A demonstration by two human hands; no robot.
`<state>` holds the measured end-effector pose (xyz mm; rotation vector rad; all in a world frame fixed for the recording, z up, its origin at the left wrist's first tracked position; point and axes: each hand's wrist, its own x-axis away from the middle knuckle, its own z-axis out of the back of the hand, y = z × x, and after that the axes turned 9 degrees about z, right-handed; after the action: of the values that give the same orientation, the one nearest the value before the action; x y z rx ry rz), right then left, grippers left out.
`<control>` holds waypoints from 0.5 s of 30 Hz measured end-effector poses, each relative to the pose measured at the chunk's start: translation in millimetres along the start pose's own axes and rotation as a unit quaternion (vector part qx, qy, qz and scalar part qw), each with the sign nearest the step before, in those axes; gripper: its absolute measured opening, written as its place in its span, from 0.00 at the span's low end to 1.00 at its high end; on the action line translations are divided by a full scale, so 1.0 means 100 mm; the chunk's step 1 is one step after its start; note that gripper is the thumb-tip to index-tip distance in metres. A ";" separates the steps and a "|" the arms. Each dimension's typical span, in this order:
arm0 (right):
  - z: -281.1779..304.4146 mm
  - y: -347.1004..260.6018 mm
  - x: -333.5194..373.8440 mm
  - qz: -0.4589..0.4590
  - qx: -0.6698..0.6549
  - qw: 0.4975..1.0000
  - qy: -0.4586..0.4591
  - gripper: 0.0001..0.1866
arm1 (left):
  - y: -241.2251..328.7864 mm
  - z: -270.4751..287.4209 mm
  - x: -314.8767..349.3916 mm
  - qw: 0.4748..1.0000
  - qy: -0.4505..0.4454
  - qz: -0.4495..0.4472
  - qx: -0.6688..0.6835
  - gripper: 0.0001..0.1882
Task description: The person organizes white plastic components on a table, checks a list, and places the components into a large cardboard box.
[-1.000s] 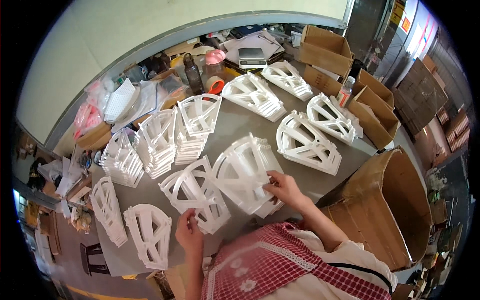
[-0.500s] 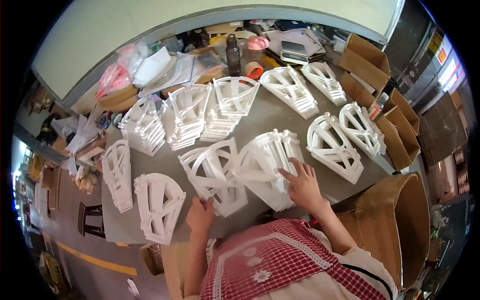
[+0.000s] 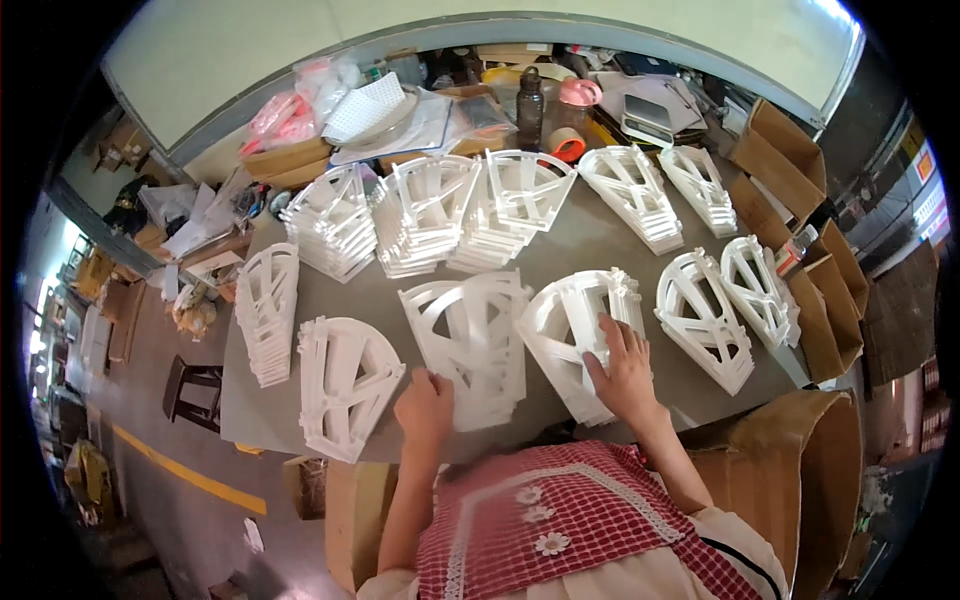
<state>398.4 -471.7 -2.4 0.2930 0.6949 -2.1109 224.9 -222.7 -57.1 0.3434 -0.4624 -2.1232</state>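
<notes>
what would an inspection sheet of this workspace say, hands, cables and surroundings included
surface: flat grey table, bearing several stacks
parts: white fan-shaped plastic frames, mostly stacked
clutter: dark brown cylindrical bottle, pink-lidded transparent jar, flat grey scale, all beyond the frames
hands: bare left hand at a blurred frame's lower edge, grip unclear; bare right hand on another stack, thumb spread
cables: nothing seen
surroundings: large open brown cardboard box at right, dark stool at left
</notes>
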 end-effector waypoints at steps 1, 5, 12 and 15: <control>-0.03 -0.05 -0.05 0.003 -0.045 0.999 0.006 0.30 | 0.02 0.08 0.02 0.999 0.036 0.000 0.010 0.10; -0.10 -0.21 -0.16 0.012 -0.138 0.990 -0.011 0.29 | 0.06 0.52 0.07 0.985 0.160 -0.037 0.050 0.09; -0.15 -0.27 -0.23 0.020 -0.223 0.975 -0.010 0.25 | -0.56 0.97 -0.02 0.954 0.228 0.088 0.172 0.11; -0.27 -0.25 -0.19 -0.026 -0.362 0.931 -0.051 0.23 | -0.44 0.95 0.00 0.945 0.182 0.095 0.255 0.10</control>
<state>388.6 -431.4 -7.2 -0.2441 1.3599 -1.7534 154.5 -181.2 7.6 0.9291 -0.7890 -1.6778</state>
